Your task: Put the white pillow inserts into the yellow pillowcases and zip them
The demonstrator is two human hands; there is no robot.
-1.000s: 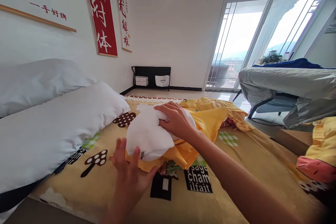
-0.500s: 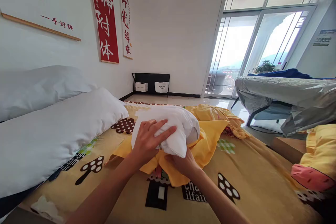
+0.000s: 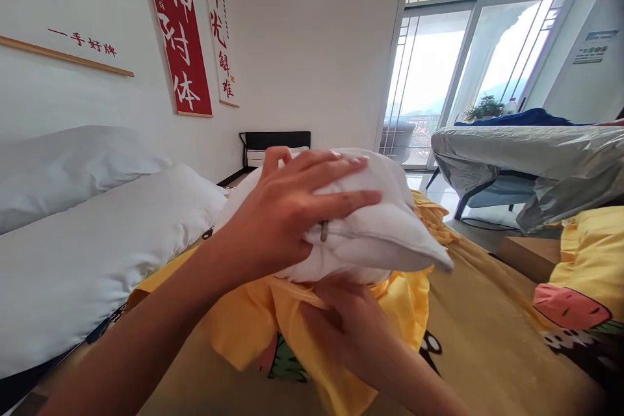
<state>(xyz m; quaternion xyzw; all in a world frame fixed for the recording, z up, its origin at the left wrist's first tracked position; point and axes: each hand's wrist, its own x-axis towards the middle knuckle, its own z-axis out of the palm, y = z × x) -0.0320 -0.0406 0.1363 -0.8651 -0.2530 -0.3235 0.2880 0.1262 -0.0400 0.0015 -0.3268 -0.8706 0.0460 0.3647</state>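
A white pillow (image 3: pixel 390 208), folded or bunched up, is raised in front of me, with a seam and a small zip pull (image 3: pixel 324 231) on its near side. Across its top and near side lies my left hand (image 3: pixel 297 208), its fingers stretched over the fabric and gripping it. A yellow pillowcase (image 3: pixel 253 325) with a printed pink and green patch hangs loosely under the pillow. My right hand (image 3: pixel 346 318) is below the pillow, closed on the yellow fabric; its fingertips are partly hidden by pillow and cloth.
The bed has a tan patterned sheet (image 3: pixel 478 325). White pillows (image 3: pixel 146 227) line the left side. To the right are a yellow printed pillow (image 3: pixel 592 260), a cardboard box (image 3: pixel 529 257) and a plastic-covered table (image 3: pixel 531 149). Beyond stand a low black shelf (image 3: pixel 277 140) and glass doors (image 3: pixel 429 78).
The white pillow has come up and closer to me, with its corner swung to the right. My left hand has risen with it, and the yellow pillowcase has been lifted and gathered.
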